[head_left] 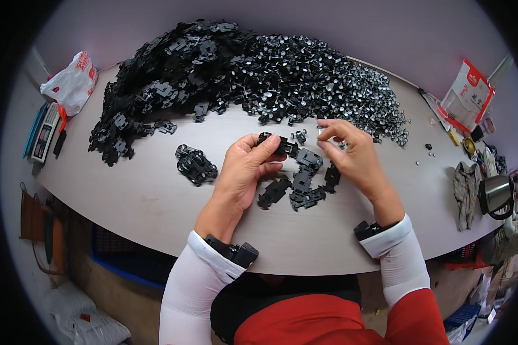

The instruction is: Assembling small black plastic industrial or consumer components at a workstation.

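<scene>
My left hand (244,169) grips a small black plastic chassis piece (277,144) between thumb and fingers, above the table (155,201). My right hand (351,152) is beside it with fingertips pinched on a tiny part (322,131) that is too small to make out. Under and between the hands lie several loose black chassis pieces (302,184). A short way to the left sits a small cluster of black parts (195,164). Both wrists carry black devices over white sleeves.
A big heap of black plastic parts (161,86) fills the far left, and a heap of wheel-and-axle parts (322,80) the far right. A white bag (72,83) and calculator (45,132) lie left; a red-white pouch (469,95), rag (463,192) and kettle (496,195) right.
</scene>
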A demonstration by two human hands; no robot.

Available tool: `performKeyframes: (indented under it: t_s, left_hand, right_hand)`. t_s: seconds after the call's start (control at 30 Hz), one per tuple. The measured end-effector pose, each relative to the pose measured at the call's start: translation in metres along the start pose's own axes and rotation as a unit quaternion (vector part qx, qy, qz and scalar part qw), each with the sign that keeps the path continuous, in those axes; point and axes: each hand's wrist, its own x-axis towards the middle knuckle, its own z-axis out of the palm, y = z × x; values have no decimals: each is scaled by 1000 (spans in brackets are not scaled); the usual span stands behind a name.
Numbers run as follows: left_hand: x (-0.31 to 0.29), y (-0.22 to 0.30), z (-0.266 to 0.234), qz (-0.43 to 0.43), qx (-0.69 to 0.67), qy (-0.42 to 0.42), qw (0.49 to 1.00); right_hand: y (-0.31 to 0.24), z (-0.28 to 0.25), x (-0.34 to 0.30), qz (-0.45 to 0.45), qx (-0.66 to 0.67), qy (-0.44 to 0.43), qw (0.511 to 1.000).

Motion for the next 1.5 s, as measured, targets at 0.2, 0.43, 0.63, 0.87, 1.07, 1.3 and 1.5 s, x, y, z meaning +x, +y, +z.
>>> performKeyframes:
  t_s: [0.2,0.43,0.63,0.87,1.07,1.3,1.5]
  left_hand:
    - [-1,-2,0,14,-5,4,1000]
    - [0,-6,-1,28,-55,-33,998]
    - [-3,-7,1,29,-89,-75,993]
    - [-24,25,-21,68,150,10,986]
    - [-37,56,-73,141,544,161,811]
    - [-48,46,-43,326,662,127,663]
    - [-69,14,8,233,660,-122,703]
  right_hand:
    - [-32,24,-4,-104,-37,-35,993]
    - [-36,26,-4,-83,-23,-43,995]
    - [-38,22,-6,-84,-1,-23,996]
    - [-26,16,2,-46,35,-69,996]
    - [7,17,27,63,-91,-103,989]
    - [19,24,28,16,-136,-93,986]
    - [18,-3,9,101,-83,-91,987]
